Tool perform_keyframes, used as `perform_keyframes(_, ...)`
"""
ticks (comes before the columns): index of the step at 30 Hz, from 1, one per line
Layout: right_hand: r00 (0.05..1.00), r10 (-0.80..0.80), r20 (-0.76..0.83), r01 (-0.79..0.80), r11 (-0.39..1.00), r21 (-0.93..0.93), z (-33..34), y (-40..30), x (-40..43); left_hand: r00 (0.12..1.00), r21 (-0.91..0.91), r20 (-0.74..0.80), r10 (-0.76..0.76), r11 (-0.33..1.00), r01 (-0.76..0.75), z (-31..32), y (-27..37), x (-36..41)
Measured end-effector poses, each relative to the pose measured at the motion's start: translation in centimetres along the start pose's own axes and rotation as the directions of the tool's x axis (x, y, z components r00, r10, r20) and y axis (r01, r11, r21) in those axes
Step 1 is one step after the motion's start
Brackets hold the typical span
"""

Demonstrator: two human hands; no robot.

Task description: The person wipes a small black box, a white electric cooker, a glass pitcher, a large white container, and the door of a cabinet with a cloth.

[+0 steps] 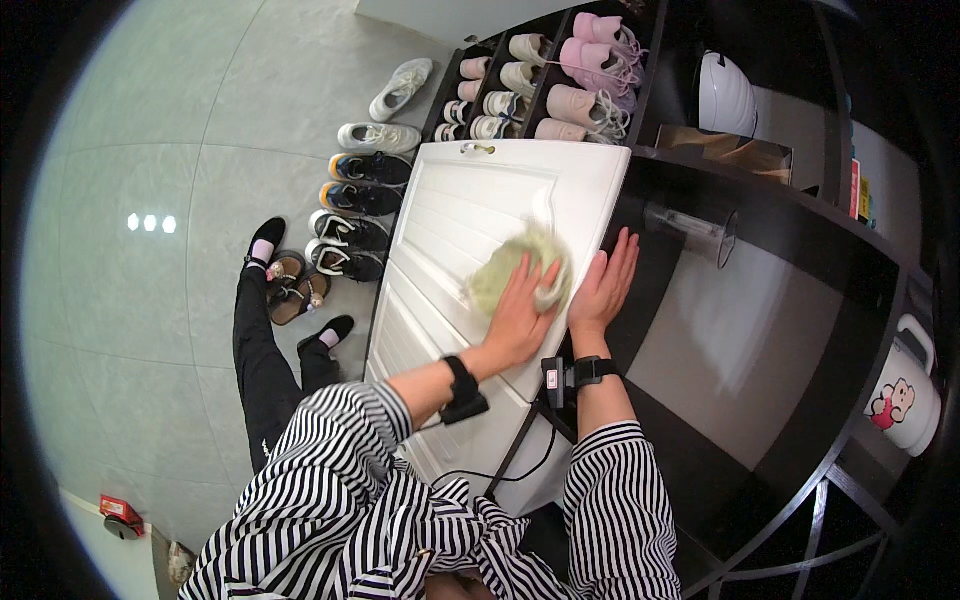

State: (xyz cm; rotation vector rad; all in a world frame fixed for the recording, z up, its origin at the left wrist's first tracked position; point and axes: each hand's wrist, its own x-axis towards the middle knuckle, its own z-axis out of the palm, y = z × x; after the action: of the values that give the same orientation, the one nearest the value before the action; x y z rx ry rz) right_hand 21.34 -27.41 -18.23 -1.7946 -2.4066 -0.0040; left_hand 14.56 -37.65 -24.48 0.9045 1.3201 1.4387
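Note:
A pale green cloth, blurred by motion, lies bunched under my left hand. The hand presses it against a white panelled cabinet door, near the door's right edge. Some of the fingers are tucked into the cloth's folds. Beside that edge, my right hand rests with straight fingers against the door and holds no loose thing. Its palm side is partly hidden. A small metal handle sits at the door's far end. Both wrists wear black straps, and a thin black cable hangs below the left one.
Open dark shelves beyond the door hold several shoes. More shoes stand in a row on the grey tiled floor, near sandals. To the right are a drinking glass on a dark cabinet surface and a white mug.

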Motion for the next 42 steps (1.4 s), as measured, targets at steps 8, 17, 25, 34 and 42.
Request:
perform_keyframes(8, 1.0, 0.024, 0.015, -0.024, 0.999, 0.027, -0.7, -1.0, 0.3, 0.99, 0.122, -0.027, 0.138, 0.983, -0.134, -1.5, -2.1, 17.6)
perform_keyframes(17, 0.996, 0.058, 0.073, -0.059, 0.998, 0.004, -1.0, -1.2, 0.3, 0.967, 0.008, -0.125, -0.223, 0.974, 0.226, -1.5, -13.2, 20.4)
perform_keyframes(25, 0.996, 0.059, 0.074, -0.06, 0.998, 0.006, -1.0, -1.3, 0.3, 0.882, -0.118, -0.012, -0.472, 0.876, 0.467, -3.0, -14.5, 19.8)
perform_keyframes(34, 1.0, 0.014, 0.026, -0.014, 1.0, 0.012, -1.0, -0.9, -0.1, 1.0, 0.062, -0.021, -0.006, 0.998, 0.007, -0.5, -2.1, 20.1)
perform_keyframes(42, 0.999, 0.014, 0.043, -0.014, 1.0, -0.001, -0.1, 0.1, 0.2, 0.954, 0.172, 0.144, 0.264, 0.943, -0.287, -2.1, 2.6, 9.9)
